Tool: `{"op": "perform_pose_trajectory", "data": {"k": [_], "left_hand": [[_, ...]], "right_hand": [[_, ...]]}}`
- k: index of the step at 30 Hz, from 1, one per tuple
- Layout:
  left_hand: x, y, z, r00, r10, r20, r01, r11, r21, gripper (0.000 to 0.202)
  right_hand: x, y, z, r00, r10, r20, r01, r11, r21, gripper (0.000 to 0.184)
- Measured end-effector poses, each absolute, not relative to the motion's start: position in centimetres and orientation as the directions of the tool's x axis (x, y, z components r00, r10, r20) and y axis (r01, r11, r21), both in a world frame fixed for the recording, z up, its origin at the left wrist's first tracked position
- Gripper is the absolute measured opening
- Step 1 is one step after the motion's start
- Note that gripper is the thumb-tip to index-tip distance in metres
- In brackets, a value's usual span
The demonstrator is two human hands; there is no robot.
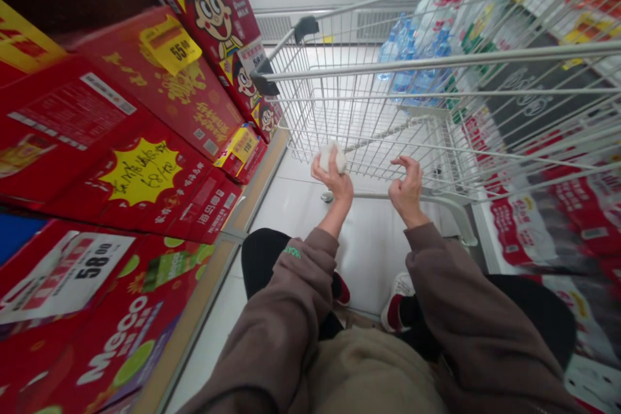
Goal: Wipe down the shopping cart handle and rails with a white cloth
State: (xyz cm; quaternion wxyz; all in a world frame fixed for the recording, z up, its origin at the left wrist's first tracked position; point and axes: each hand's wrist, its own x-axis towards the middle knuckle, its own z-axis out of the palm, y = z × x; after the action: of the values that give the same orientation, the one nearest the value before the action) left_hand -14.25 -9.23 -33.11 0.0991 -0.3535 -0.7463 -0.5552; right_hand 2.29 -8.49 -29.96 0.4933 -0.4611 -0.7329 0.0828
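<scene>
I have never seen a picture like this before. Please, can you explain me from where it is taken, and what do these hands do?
A person wears this camera on the head, looking forward and down, so these are that person's own hands, not a machine's. The left hand holds a small white object. The right hand, with curled fingers, is at the handle of a wire shopping cart. Stacked red boxes stand beside the cart.

White tile supermarket floor [369, 252] — red cartons [160, 97] stacked alongside
</scene>
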Motion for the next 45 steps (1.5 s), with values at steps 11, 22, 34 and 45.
{"op": "perform_pose_trajectory", "data": {"k": [11, 22, 34, 45], "left_hand": [[-7.0, -9.3, -35.8, -0.602, 0.606, 0.520, 0.681, 0.051, 0.730, 0.048], [-2.3, -8.6, -35.1, -0.427, 0.705, 0.566, 0.733, -0.096, 0.673, 0.042], [-2.7, -7.2, -35.6, 0.108, 0.800, 0.591, 0.807, -0.417, 0.417, 0.026], [-1.1, -7.7, -34.5, 0.399, 0.772, 0.494, 0.709, -0.602, 0.368, 0.027]], "right_hand": [[7.7, -7.6, -31.6, 0.078, 0.733, 0.676, 0.675, 0.460, -0.577, 0.063], [9.2, -6.8, -31.7, 0.230, 0.640, 0.733, 0.693, 0.421, -0.585, 0.081], [13.1, -5.0, -31.2, 0.232, 0.824, 0.517, 0.454, 0.378, -0.807, 0.075], [18.0, -7.7, -29.5, 0.287, 0.696, 0.658, 0.585, 0.417, -0.696, 0.065]]}}
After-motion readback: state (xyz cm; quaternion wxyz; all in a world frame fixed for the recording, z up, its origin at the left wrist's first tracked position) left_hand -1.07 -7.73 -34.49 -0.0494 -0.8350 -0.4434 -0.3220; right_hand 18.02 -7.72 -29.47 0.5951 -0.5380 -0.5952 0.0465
